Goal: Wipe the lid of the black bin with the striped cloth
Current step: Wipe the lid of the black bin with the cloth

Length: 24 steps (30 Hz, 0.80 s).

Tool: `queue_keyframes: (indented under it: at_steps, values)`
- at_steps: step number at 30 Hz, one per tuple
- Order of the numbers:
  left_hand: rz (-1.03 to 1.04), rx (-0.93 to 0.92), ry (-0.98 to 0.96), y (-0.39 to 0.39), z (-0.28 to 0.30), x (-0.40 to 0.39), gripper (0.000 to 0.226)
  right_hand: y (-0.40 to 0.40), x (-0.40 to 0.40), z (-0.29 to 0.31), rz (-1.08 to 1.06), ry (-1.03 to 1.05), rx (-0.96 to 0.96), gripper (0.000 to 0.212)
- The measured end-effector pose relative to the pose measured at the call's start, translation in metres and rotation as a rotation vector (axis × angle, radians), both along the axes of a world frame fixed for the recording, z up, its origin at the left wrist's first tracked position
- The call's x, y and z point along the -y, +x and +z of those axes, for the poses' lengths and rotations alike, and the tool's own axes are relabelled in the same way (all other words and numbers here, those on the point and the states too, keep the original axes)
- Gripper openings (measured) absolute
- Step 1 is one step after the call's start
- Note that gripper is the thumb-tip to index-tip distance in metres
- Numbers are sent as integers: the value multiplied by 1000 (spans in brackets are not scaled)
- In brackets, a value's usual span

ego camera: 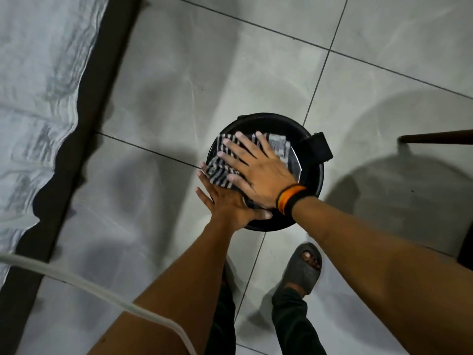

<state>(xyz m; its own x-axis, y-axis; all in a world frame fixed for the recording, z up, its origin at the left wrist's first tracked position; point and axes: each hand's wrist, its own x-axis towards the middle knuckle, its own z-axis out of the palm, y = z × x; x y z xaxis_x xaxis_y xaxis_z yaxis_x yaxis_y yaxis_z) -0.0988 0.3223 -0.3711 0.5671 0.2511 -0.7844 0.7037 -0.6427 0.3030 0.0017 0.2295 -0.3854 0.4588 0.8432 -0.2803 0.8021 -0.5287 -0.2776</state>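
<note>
A round black bin (313, 180) stands on the grey tiled floor, seen from above. A black-and-white striped cloth (221, 170) lies spread on its lid (266, 124). My right hand (258, 167), wearing a black and orange wristband, presses flat on the cloth with fingers spread. My left hand (227, 203) rests against the bin's near left rim, fingers extended, partly under my right wrist. Most of the lid is hidden by the cloth and hands.
A black pedal or hinge block (320, 149) juts from the bin's right side. A bed with a pale sheet (38, 98) and dark frame runs along the left. A white cable (76, 280) crosses the lower left. My sandalled foot (304, 267) stands near the bin. A dark furniture leg (435, 137) shows at right.
</note>
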Motion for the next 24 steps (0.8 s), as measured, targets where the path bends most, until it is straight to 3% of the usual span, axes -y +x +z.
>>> queue_keyframes:
  at_steps: [3, 6, 11, 13, 17, 19, 22, 24]
  values:
    - [103, 70, 22, 2, 6, 2, 172, -25, 53, -2, -93, -35, 23, 61]
    - [108, 69, -4, 3, 6, 2, 176, -39, 92, -4, -411, -38, -19, 63]
    - [89, 52, -31, 2, 8, 0, 175, -14, 30, -5, -788, -32, -29, 64]
    - [87, 35, -13, 4, 8, -1, 176, 5, -3, -3, -740, -63, -42, 63]
    - [66, -17, 4, 4, 11, 2, 175, 14, -39, 3, -267, -125, -41, 58]
    - [63, -39, 13, 6, 12, 2, 174, 18, -47, 8, -130, -112, -59, 54]
    - [90, -25, 4, 7, 13, 4, 174, 35, -40, 9, -65, -108, -84, 53]
    - [122, 8, -3, 6, 13, 4, 176, 40, -25, 6, -185, -83, -60, 54]
